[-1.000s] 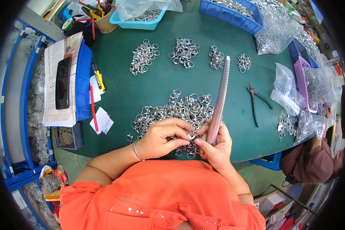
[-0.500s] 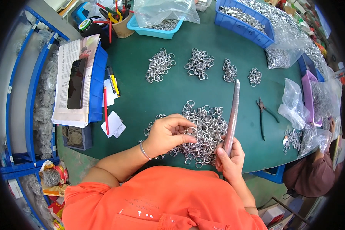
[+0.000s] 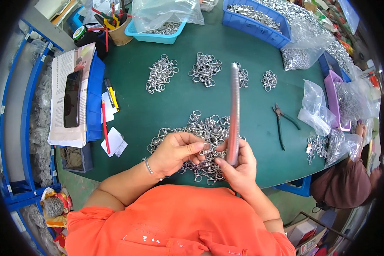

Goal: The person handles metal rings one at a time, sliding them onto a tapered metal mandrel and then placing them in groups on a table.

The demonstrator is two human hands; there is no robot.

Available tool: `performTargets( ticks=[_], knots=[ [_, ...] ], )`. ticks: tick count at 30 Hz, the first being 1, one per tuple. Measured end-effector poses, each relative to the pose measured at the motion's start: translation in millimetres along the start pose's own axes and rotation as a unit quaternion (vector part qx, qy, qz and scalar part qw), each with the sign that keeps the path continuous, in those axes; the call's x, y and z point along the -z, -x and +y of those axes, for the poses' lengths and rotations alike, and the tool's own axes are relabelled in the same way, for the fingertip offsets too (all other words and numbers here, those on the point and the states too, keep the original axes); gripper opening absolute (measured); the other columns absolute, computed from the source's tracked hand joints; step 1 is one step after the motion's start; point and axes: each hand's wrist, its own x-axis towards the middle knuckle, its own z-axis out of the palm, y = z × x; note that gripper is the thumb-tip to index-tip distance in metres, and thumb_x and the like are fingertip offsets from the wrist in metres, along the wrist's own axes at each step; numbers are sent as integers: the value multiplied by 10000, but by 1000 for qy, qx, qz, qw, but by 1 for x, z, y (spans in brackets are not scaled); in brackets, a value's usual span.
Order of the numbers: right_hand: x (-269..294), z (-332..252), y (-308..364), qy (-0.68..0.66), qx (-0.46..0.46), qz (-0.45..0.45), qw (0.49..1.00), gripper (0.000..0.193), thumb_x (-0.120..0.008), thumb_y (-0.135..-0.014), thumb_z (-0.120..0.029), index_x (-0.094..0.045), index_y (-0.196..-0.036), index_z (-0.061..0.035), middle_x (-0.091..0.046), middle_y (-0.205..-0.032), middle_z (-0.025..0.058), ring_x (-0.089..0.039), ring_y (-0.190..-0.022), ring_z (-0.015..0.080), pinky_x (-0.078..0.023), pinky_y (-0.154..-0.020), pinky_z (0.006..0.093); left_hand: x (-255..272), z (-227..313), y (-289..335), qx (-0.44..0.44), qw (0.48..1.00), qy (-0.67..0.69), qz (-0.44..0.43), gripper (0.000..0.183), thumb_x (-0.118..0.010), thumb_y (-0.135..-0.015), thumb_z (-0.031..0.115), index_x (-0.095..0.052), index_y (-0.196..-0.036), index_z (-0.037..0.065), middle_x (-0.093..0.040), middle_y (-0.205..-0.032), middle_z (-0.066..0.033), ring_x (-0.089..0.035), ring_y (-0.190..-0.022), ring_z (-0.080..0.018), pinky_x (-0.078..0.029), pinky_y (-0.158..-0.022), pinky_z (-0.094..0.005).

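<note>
Right hand (image 3: 239,168) closed around the lower end of a long upright stack of silver metal rings (image 3: 234,113), held above the dark green round tabletop (image 3: 179,102). Left hand (image 3: 177,151) pinching one small silver metal ring (image 3: 206,148) between thumb and forefinger, just beside the stack's base. Beneath both, a loose heap of silver rings (image 3: 200,128). Well apart to the right, dark-handled pliers (image 3: 281,123).
</note>
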Motion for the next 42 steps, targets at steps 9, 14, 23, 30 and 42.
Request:
performTargets(
  ticks=[9,14,23,30,42],
  knots=[
    [-6,-1,-1,-41,-34,-32,998,473,-595,-774,95,-371,-1183,15,-559,-912,89,-558,-862,127,-479,-769,272,-11,-9,-1,21,1000,16,-10,137,-569,-867,101,-580,-958,0,-608,-879,-99,-592,-687,-133,-514,-603,-261],
    [-2,-2,0,-136,-66,-8,988,462,-595,-785,66,-363,-1177,-12,-559,-846,90,-496,-552,69,-409,-453,178,-6,-12,-1,31,999,14,-27,149,-542,-885,116,-577,-954,-12,-632,-826,-106,-647,-712,-187,-548,-627,-285],
    [0,2,1,-166,-68,18,984,454,-590,-802,35,-345,-1181,-14,-563,-837,106,-467,-457,65,-360,-361,173,-6,-10,-1,25,999,-29,-34,148,-558,-870,95,-596,-941,-29,-625,-881,-116,-633,-757,-179,-538,-668,-281],
    [-1,3,2,-174,-63,20,983,460,-588,-803,31,-333,-1183,-6,-576,-861,133,-474,-454,69,-375,-361,170,-7,-9,1,-77,988,-112,-68,53,-590,-811,-16,-599,-852,-48,-555,-967,-126,-595,-806,-179,-517,-732,-282],
    [-4,-5,2,-152,-88,28,984,433,-553,-823,38,-328,-1192,-2,-581,-911,130,-482,-471,65,-385,-365,176,-12,-9,4,-107,976,-158,-103,203,-581,-815,-35,-550,-1015,-37,-538,-965,-95,-595,-847,-171,-526,-733,-281]
  ],
)
